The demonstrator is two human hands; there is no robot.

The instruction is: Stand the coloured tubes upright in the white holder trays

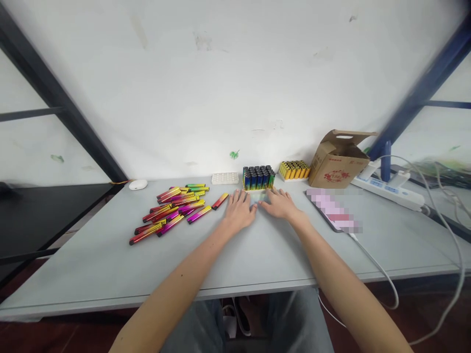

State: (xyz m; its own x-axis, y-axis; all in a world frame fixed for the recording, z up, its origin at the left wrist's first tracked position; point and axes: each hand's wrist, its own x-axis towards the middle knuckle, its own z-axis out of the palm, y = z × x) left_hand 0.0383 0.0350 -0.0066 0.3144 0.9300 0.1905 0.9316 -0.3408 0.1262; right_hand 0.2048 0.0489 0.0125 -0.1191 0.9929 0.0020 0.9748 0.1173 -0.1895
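Has the left hand palm-down on the grey worktop, its grip released, fingers spread at the near left corner of a holder of upright blue-green cylinders. Has the right hand laid likewise at the near right corner, its grip also loose and grasping nothing. Can't tell whether either fingertip touches the holder.

To the left, shows a loose heap of shiny multicoloured tubes; behind, against the wall, a white perforated tray. To the right, shows yellow cylinders upright, an open cardboard box, a phone with its cable, and a power strip.
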